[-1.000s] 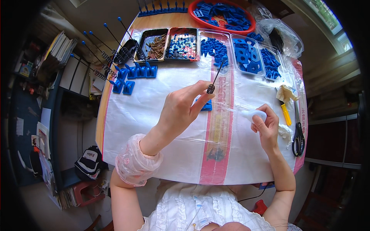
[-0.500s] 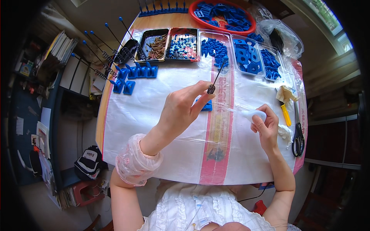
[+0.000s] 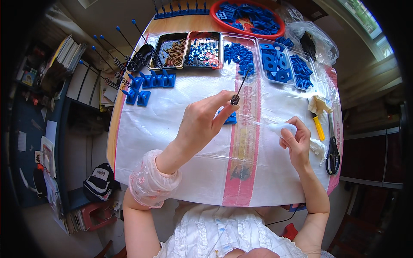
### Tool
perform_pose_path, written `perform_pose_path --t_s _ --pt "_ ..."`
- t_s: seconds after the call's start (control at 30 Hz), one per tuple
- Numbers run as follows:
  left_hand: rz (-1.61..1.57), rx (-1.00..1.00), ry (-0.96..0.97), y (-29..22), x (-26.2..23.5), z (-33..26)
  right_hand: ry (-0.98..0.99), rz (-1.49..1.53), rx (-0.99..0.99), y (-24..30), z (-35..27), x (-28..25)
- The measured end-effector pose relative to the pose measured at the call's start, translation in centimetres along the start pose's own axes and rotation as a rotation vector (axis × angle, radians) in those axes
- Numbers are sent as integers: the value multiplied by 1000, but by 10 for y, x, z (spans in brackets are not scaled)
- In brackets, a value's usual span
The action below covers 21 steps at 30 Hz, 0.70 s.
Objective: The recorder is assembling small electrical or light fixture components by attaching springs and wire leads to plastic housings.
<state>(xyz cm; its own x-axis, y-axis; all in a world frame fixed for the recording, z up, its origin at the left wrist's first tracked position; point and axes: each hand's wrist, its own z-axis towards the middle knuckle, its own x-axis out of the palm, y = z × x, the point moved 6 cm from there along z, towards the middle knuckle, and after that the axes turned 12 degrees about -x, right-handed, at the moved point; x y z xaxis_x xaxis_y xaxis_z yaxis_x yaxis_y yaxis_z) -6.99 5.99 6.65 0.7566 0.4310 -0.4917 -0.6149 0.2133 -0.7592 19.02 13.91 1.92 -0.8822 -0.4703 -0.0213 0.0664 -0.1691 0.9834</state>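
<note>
Over creased white sheeting (image 3: 202, 176), the left hand (image 3: 200, 118) pinches a black coil (image 3: 235, 99).

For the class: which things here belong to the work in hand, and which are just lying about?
Seem to belong:
black coiled rod, pinched in the left hand
white bottle, held in the right hand
blue base, partly behind the left hand
small blue parts

Seem just lying about:
scissors
yellow-handled tool
crumpled tissue
backpack

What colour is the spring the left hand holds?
The spring is black, best seen in the head view.
</note>
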Motion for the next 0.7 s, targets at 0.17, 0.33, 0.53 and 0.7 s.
perform_pose_path --t_s 0.17,0.33,0.53,0.7 --pt "-2 -9 11 0 0 0 15 11 -2 -1 -1 -2" --pt "6 -11 17 -2 -1 0 -4 12 -4 0 0 -1" --pt "-1 -8 12 -2 0 0 13 11 4 -1 0 -2" --pt "4 2 3 -1 -1 0 9 -8 3 0 0 -2"
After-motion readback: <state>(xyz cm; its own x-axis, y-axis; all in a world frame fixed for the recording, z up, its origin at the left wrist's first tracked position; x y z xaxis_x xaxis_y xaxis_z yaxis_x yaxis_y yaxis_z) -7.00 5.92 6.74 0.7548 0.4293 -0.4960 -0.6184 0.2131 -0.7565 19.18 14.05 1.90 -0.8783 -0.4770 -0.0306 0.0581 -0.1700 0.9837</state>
